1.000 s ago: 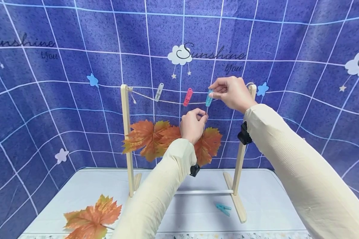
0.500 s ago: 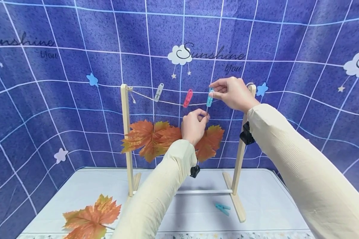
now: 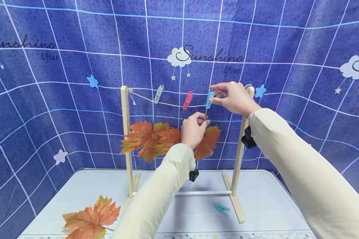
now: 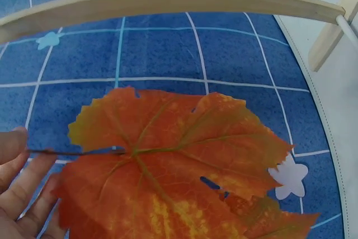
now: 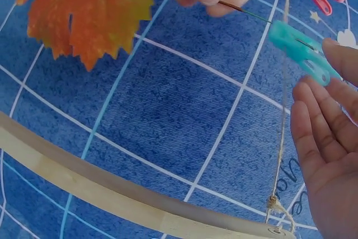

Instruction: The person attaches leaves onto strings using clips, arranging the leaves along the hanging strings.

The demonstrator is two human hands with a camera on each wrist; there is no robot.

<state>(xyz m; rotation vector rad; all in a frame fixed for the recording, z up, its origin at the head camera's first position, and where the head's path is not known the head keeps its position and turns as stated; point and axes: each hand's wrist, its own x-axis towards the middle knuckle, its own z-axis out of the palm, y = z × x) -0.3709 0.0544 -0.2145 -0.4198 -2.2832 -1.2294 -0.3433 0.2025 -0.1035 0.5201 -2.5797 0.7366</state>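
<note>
In the head view, my left hand (image 3: pixel 194 130) pinches the thin brown stem of an orange maple leaf (image 3: pixel 208 143) that is partly behind it. My right hand (image 3: pixel 235 98) holds the upper end of a turquoise clothespin (image 3: pixel 208 102) between thumb and fingers. The right wrist view has the stem (image 5: pixel 232 6) running up to the nose of this clothespin (image 5: pixel 296 48), beside the string (image 5: pixel 284 121). Whether the clothespin's jaws bite the stem or string is hard to tell. The leaf (image 4: pixel 162 160) spreads out past my left fingers in the left wrist view.
A grey clothespin (image 3: pixel 158 94) and a pink clothespin (image 3: pixel 187 100) sit on the string, with leaves (image 3: pixel 148 137) hanging below. The string spans a wooden stand (image 3: pixel 126 139). On the white table (image 3: pixel 197 215) lie another leaf (image 3: pixel 91 217) and a turquoise clothespin (image 3: pixel 222 209).
Both hands stay at the stem and clothespin, with only small shifts. The right-hand leaf has swayed slightly, and my right thumb and fingertips look a little further apart on the clothespin.
</note>
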